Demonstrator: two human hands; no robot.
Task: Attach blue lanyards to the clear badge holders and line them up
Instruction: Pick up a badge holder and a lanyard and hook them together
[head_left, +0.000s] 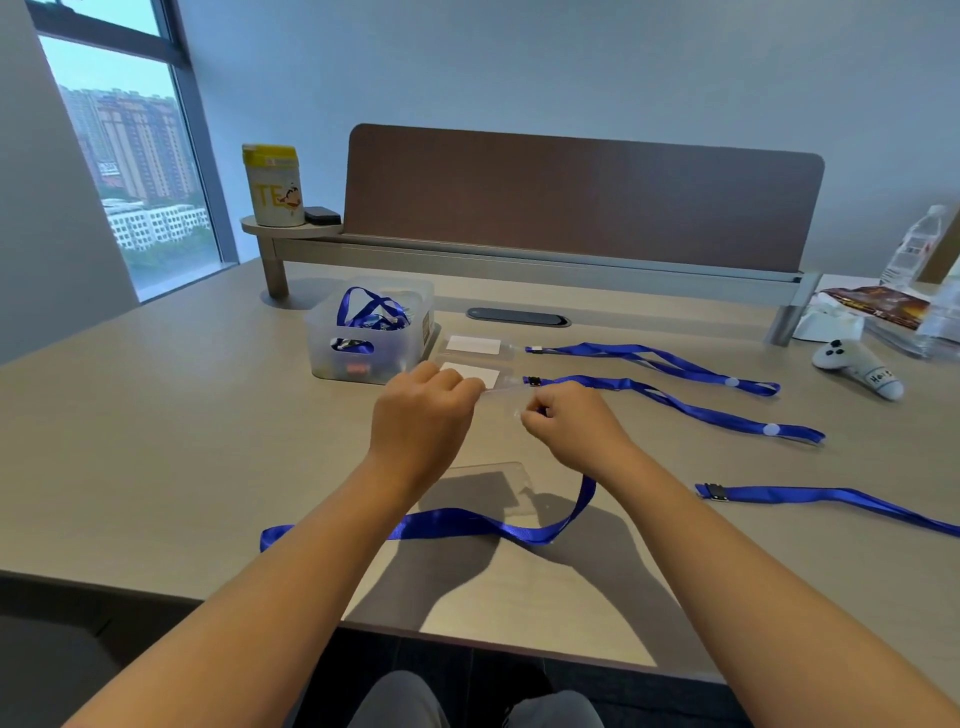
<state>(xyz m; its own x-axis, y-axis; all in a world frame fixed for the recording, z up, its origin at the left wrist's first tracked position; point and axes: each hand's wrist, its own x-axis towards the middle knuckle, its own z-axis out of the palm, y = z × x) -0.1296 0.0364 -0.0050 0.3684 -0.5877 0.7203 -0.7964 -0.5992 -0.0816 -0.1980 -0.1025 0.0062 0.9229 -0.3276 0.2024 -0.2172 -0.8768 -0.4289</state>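
Left hand steadies a clear holder above the bench, fingers pinching its edge, while the right hand pinches a lanyard clip to it; two finished badges lie aligned behind.

Blue lanyards with white dots, clear badge holders with white inserts, beige desk, brown divider panel, yellow-and-white canister (cartoon print), translucent bin.
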